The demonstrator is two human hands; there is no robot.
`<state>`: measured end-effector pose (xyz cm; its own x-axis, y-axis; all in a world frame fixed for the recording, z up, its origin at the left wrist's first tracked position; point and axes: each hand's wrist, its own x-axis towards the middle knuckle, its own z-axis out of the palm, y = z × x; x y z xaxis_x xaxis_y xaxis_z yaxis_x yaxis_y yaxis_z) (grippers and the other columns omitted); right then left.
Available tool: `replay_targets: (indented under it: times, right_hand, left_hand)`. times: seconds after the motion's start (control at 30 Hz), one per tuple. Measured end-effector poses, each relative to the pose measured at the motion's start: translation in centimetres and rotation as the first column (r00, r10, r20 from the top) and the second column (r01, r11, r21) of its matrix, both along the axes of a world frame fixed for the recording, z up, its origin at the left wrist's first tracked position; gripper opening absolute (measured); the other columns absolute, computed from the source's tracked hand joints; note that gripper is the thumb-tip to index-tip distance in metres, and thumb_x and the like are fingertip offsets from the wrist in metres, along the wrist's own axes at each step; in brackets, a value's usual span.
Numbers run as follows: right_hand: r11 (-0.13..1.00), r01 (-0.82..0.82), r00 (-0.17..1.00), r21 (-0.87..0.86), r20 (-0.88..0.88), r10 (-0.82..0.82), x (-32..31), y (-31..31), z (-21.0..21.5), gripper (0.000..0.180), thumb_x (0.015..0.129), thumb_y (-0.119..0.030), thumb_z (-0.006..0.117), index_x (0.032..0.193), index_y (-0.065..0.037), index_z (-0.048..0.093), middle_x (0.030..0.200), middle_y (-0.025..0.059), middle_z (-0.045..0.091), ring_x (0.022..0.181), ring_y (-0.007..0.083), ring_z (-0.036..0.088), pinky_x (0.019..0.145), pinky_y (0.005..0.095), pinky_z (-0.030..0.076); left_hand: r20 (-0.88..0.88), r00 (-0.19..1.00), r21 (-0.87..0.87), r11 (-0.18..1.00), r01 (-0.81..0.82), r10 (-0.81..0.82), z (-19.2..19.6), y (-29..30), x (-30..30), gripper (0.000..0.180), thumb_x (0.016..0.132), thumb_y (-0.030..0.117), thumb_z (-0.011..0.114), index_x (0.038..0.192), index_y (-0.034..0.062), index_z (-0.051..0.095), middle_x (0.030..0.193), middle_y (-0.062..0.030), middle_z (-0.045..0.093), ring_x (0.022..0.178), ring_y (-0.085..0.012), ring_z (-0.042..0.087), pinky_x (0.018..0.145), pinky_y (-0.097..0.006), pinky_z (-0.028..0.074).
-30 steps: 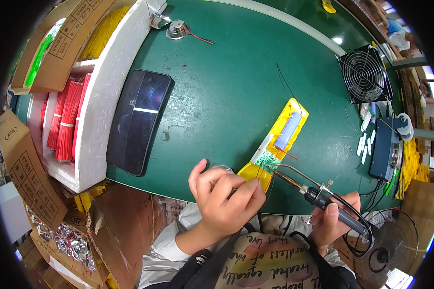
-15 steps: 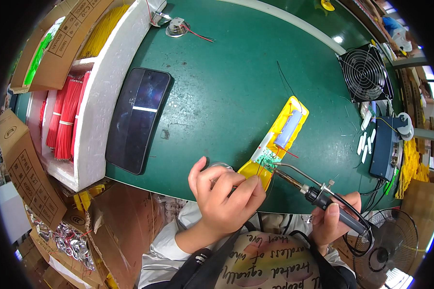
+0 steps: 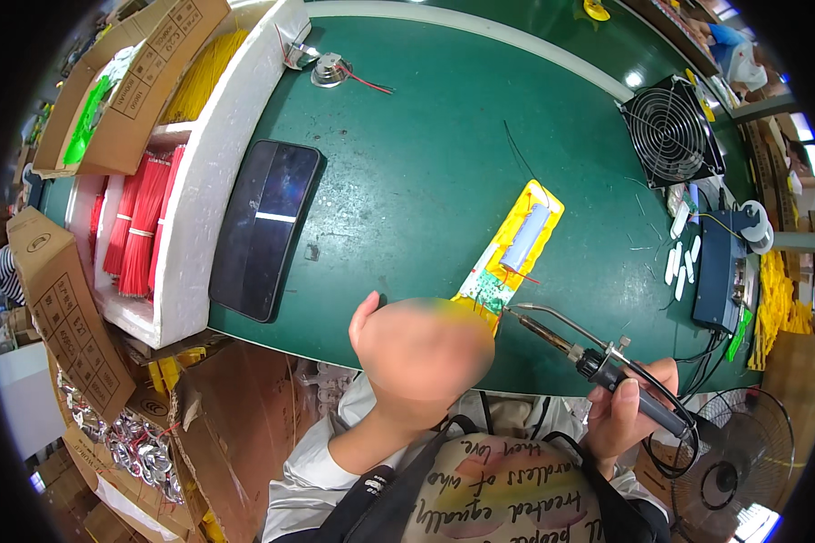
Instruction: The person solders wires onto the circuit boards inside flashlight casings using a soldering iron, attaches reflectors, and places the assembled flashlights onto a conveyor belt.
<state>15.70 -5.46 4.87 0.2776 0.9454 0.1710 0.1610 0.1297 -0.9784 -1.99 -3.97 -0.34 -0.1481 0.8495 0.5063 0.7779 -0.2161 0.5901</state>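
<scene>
A long yellow plastic case [image 3: 551, 197] lies tilted on the green table, holding a blue cylindrical battery cell [image 3: 525, 237] and a green circuit board [image 3: 491, 290] with thin wires. My left hand [image 3: 423, 351] is at the near end of the case; its fingers are smeared, so their grip cannot be made out. In my right hand [image 3: 632, 405] is a soldering iron [image 3: 598, 366] with a curved metal feed tube beside its tip. The tip points at the near right edge of the board; whether they touch is unclear.
On the left lie a dark smartphone [image 3: 264, 231] and a white foam box [image 3: 210, 172] of red and yellow wires. Small speakers [image 3: 330, 71] sit at the far left. To the right are a black fan [image 3: 670, 134], white sticks [image 3: 679, 267] and a blue-black box [image 3: 721, 271].
The whole view has shifted slightly. The soldering iron's tip now sits at the board's edge rather than over it. My left hand remains by the case's near end, now blurred.
</scene>
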Motion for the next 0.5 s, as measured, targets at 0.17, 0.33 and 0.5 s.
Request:
replay_targets:
  times: [0.17, 0.33, 0.5]
  right_hand:
    - [1.000, 0.023, 0.999, 0.011, -0.042, -0.022, 1.0, -0.7, 0.1, 0.033, 0.076, -0.023, 0.059, 0.077, -0.001, 0.035, 0.052, 0.0091, 0.050, 0.036, 0.0069, 0.042, 0.035, 0.0173, 0.035]
    - [0.997, 0.067, 0.995, 0.034, -0.081, -0.064, 2.4, -1.7, -0.4, 0.031, 0.076, -0.021, 0.059, 0.076, -0.001, 0.035, 0.052, 0.0090, 0.050, 0.036, 0.0073, 0.042, 0.034, 0.0172, 0.034]
    - [0.992, 0.116, 0.985, 0.050, -0.133, -0.109, 3.4, -2.5, -0.9, 0.025, 0.077, -0.015, 0.057, 0.075, -0.001, 0.036, 0.052, 0.0090, 0.048, 0.036, 0.0069, 0.041, 0.034, 0.0168, 0.033]
  left_hand:
    - [-0.065, 0.998, 0.015, 1.000, 0.002, -0.001, 0.1, 0.0, 0.2, 0.017, 0.059, 0.012, 0.070, 0.075, 0.0153, 0.064, 0.074, 0.0026, 0.050, 0.075, -0.0173, 0.046, 0.084, -0.043, 0.033]
    - [-0.090, 0.995, 0.059, 0.998, -0.033, 0.038, -0.2, 0.0, 0.6, 0.015, 0.061, 0.012, 0.070, 0.074, 0.0139, 0.063, 0.086, 0.0039, 0.056, 0.081, -0.0179, 0.049, 0.089, -0.044, 0.030]
    - [-0.127, 0.989, 0.037, 0.997, -0.068, 0.072, 0.5, -0.2, 1.1, 0.012, 0.063, 0.013, 0.068, 0.073, 0.0129, 0.061, 0.087, 0.0043, 0.057, 0.087, -0.0178, 0.051, 0.092, -0.045, 0.026]
